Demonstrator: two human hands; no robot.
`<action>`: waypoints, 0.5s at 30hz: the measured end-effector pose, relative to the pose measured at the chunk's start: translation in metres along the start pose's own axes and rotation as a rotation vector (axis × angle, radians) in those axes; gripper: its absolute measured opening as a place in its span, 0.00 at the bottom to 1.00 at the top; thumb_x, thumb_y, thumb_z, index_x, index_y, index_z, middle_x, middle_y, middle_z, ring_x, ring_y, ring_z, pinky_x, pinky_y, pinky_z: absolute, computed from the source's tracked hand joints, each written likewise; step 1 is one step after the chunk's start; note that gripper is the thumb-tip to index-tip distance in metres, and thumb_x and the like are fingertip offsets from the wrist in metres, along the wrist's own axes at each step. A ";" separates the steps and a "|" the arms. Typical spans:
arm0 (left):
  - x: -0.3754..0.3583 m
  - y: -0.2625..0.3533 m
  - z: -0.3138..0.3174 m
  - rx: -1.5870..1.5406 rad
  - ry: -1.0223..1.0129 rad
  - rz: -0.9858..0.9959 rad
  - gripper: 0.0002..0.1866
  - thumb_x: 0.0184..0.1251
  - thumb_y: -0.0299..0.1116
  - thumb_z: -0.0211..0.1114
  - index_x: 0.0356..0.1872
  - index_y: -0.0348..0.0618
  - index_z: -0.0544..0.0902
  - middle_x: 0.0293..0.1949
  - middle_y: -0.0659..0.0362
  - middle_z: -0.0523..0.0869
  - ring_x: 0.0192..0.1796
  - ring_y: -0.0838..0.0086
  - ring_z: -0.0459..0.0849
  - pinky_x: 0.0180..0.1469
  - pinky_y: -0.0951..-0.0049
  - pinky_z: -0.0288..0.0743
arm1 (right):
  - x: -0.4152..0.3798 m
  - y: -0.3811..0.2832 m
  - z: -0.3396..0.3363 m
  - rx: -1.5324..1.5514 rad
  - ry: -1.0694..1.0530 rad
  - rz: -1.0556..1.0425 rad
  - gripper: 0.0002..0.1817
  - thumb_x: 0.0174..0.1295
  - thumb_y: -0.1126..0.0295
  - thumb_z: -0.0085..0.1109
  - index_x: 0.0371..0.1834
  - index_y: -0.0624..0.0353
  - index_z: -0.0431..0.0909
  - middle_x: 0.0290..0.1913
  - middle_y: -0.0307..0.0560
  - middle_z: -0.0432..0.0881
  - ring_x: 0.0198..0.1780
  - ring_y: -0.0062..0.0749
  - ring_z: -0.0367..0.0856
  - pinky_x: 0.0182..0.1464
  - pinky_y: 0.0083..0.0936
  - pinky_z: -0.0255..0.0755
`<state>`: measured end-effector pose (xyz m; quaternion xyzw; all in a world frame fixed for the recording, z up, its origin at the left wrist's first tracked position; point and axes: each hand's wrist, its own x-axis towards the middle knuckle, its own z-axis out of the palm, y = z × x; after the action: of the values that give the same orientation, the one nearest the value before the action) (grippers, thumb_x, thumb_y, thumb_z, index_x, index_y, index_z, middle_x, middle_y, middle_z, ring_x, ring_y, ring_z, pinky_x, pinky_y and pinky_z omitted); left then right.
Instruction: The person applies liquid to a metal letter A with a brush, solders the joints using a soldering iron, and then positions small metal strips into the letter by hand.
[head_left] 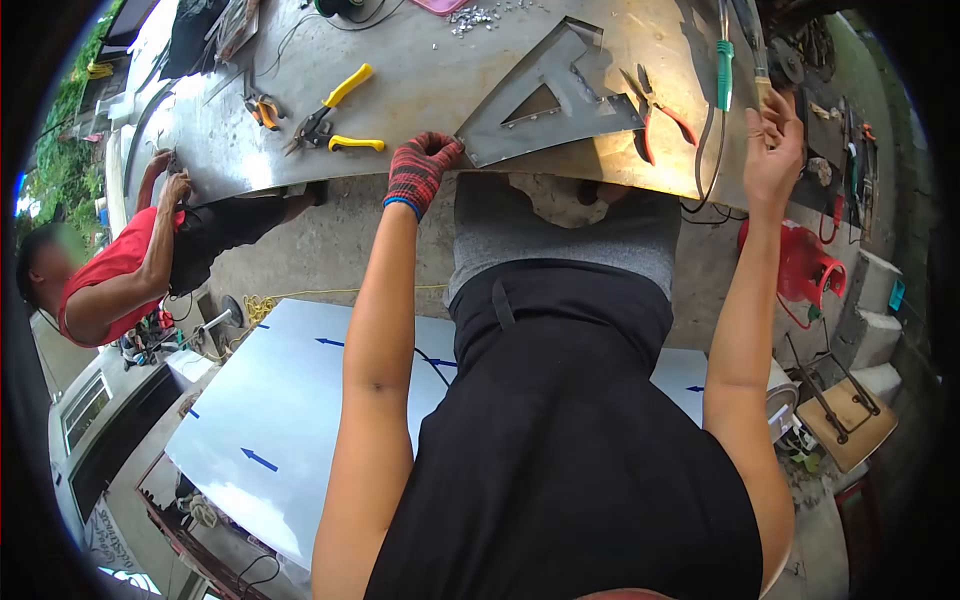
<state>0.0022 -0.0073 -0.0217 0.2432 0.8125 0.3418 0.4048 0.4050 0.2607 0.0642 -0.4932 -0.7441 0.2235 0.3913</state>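
My left hand (422,170), in a red and black knitted glove, pinches the lower left corner of a grey sheet-metal letter A (590,100). The letter lies on its side on the metal worktable (420,85), its raised rim upward. My bare right hand (774,145) is at the table's right edge, its fingers curled at the lower end of a slim brush-like tool (762,75); the fingers partly hide it. Just left of that hand lies a soldering iron (724,75) with a green handle and dark cord. Red-handled pliers (655,115) rest beside the letter.
Yellow-handled snips (330,112) and orange-handled pliers (262,108) lie left of the letter. Small metal bits (475,20) are scattered at the back. A co-worker in red (130,250) works at the left end. A red gas cylinder (795,262) stands below right.
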 end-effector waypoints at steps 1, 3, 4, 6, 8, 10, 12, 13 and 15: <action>-0.003 0.007 -0.001 0.017 0.025 0.003 0.12 0.66 0.36 0.78 0.42 0.39 0.90 0.37 0.59 0.92 0.40 0.76 0.86 0.49 0.71 0.80 | -0.014 -0.017 0.006 -0.006 -0.006 0.012 0.23 0.68 0.65 0.72 0.63 0.63 0.79 0.55 0.48 0.85 0.53 0.35 0.83 0.56 0.31 0.76; -0.005 0.014 -0.003 0.021 -0.008 -0.033 0.12 0.66 0.36 0.78 0.42 0.39 0.90 0.37 0.59 0.93 0.40 0.76 0.87 0.50 0.71 0.80 | -0.044 -0.053 0.023 0.161 -0.188 0.016 0.20 0.69 0.66 0.71 0.61 0.62 0.81 0.54 0.47 0.85 0.53 0.32 0.83 0.55 0.29 0.76; -0.007 0.017 -0.003 0.020 -0.006 -0.037 0.12 0.66 0.36 0.78 0.42 0.39 0.90 0.37 0.59 0.93 0.41 0.76 0.87 0.50 0.71 0.80 | -0.058 -0.066 0.031 0.182 -0.257 0.055 0.19 0.70 0.67 0.70 0.61 0.61 0.81 0.53 0.47 0.85 0.52 0.32 0.83 0.55 0.29 0.76; -0.009 0.020 -0.003 0.022 -0.011 -0.045 0.12 0.66 0.36 0.78 0.43 0.39 0.90 0.37 0.58 0.93 0.41 0.76 0.87 0.50 0.71 0.81 | -0.086 -0.082 0.047 0.241 -0.375 0.127 0.16 0.71 0.68 0.68 0.59 0.61 0.82 0.50 0.46 0.85 0.49 0.30 0.83 0.52 0.28 0.76; -0.010 0.020 -0.003 0.040 0.002 -0.036 0.12 0.70 0.36 0.75 0.46 0.40 0.90 0.38 0.62 0.91 0.42 0.78 0.84 0.52 0.72 0.78 | -0.111 -0.088 0.060 0.316 -0.479 0.251 0.14 0.71 0.69 0.68 0.56 0.61 0.83 0.46 0.45 0.86 0.45 0.28 0.83 0.49 0.26 0.77; -0.011 0.016 -0.004 0.040 -0.005 -0.009 0.12 0.70 0.36 0.75 0.47 0.40 0.90 0.39 0.62 0.91 0.43 0.78 0.84 0.53 0.73 0.78 | -0.126 -0.096 0.069 0.343 -0.528 0.350 0.12 0.72 0.69 0.67 0.54 0.63 0.83 0.39 0.44 0.87 0.38 0.25 0.83 0.44 0.24 0.77; -0.010 0.012 -0.007 0.035 -0.003 0.021 0.12 0.71 0.36 0.74 0.48 0.41 0.90 0.40 0.63 0.91 0.43 0.78 0.84 0.53 0.73 0.78 | -0.136 -0.098 0.075 0.375 -0.553 0.415 0.12 0.73 0.68 0.66 0.52 0.64 0.84 0.37 0.45 0.87 0.36 0.24 0.83 0.43 0.24 0.77; -0.009 0.011 -0.009 0.022 0.026 0.025 0.13 0.71 0.37 0.74 0.49 0.40 0.89 0.42 0.62 0.91 0.44 0.78 0.84 0.54 0.72 0.78 | -0.139 -0.096 0.079 0.374 -0.565 0.437 0.12 0.73 0.68 0.66 0.51 0.64 0.84 0.36 0.45 0.87 0.36 0.24 0.83 0.42 0.24 0.78; -0.005 0.015 -0.009 -0.002 0.060 0.038 0.13 0.72 0.37 0.73 0.51 0.40 0.89 0.43 0.61 0.91 0.46 0.78 0.85 0.55 0.72 0.78 | -0.142 -0.094 0.086 0.362 -0.593 0.472 0.12 0.73 0.66 0.65 0.51 0.64 0.84 0.35 0.45 0.88 0.35 0.25 0.84 0.42 0.25 0.78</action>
<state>-0.0005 -0.0042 -0.0036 0.2478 0.8191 0.3573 0.3741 0.3126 0.0978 0.0293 -0.4878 -0.6398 0.5664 0.1784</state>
